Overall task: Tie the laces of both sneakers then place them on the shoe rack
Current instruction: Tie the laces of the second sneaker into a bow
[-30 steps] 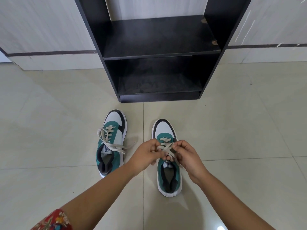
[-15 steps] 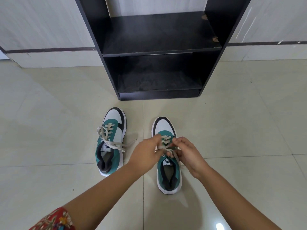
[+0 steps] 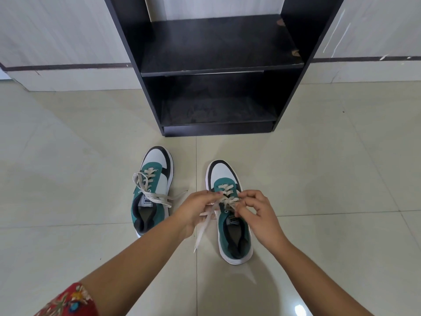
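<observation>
Two green, white and black sneakers stand on the tiled floor with toes toward the rack. The left sneaker (image 3: 152, 190) has loose cream laces spilling to its right. Over the right sneaker (image 3: 230, 215), my left hand (image 3: 196, 208) and my right hand (image 3: 257, 213) pinch its cream laces (image 3: 227, 199) at the tongue. One lace end (image 3: 201, 233) hangs down from my left hand to the floor beside the shoe. The black shoe rack (image 3: 218, 71) stands just beyond the sneakers, both its shelves bare.
Pale floor tiles (image 3: 330, 179) spread on all sides of the sneakers. A light wall with a dark stripe (image 3: 63, 66) runs behind the rack. My left arm wears a red patterned sleeve (image 3: 68, 302).
My hands have drawn slightly apart over the right sneaker, and a lace end now hangs from my left hand down to the floor. The left sneaker has not moved.
</observation>
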A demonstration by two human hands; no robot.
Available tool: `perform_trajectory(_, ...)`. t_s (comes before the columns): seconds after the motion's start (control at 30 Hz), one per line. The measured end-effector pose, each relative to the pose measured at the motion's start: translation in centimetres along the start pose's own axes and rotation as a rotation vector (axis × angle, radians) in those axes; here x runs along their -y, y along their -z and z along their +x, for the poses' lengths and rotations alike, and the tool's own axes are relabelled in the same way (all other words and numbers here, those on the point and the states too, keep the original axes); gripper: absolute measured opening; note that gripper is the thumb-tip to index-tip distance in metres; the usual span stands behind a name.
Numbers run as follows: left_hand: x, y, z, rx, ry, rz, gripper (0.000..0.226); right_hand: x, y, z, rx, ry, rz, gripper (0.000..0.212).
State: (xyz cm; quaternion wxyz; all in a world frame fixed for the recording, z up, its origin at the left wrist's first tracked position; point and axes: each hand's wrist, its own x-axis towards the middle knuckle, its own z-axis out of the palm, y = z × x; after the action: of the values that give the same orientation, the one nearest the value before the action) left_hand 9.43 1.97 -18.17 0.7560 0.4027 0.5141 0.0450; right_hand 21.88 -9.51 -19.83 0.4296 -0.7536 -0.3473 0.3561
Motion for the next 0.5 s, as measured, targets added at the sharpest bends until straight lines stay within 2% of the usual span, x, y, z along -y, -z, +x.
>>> perform_trajectory(0.17,1.4,1.9,0.2,-0.130,0.015,-0.189,0.011,-1.3,2.0,-0.3,-0.144,-0.238,0.198,0.038)
perform_trajectory(0.27,2.6,2.3,-0.3,0.024,0.090,-0.298,0.015,-1.2,2.0,-0.8,-0.066,-0.338,0.429,0.032)
perform_trajectory(0.33,2.5,2.2,-0.5,0.109,0.090,-0.181,0.019,-0.9,1.5,-0.8,0.006,-0.339,0.486,0.027)
perform_trajectory(0.43,1.8,2.2,-0.2,0.082,0.031,0.162,0.013,-0.9,1.4,-0.2,0.007,-0.346,0.487,0.029)
perform_trajectory(0.5,1.7,2.3,0.0,0.042,-0.013,0.148,0.018,-1.1,1.4,-0.1,-0.013,-0.392,0.617,0.032)
